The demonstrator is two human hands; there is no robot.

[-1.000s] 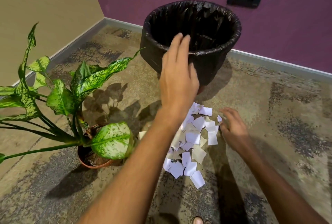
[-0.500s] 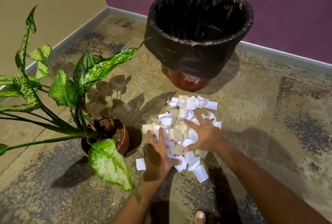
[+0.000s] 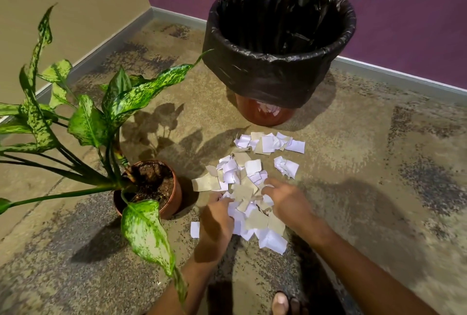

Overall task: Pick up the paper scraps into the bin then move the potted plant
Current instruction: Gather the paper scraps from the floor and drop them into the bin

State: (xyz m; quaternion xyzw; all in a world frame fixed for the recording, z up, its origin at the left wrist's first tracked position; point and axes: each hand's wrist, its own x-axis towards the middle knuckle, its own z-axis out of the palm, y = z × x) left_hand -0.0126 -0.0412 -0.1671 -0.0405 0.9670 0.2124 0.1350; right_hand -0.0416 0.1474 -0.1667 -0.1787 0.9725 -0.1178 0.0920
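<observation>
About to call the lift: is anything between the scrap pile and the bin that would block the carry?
Nothing visible does. Both hands, left hand and right hand, are already on the paper scraps. The floor from the pile to the bin holds only more scraps. The potted plant stands off to the left.

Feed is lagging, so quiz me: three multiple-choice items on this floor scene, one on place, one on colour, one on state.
1. Where does the potted plant stand relative to the paper scraps?
A left
B right
C inside the bin

2. What colour is the liner of the bin?
A white
B black
C green

3. What are the two hands doing?
A lifting the plant
B resting on the bin
C gathering scraps

Key: A, the pot sits left of the pile; B, a black bag lines the bin; C, left hand and right hand curl into the pile.
</observation>
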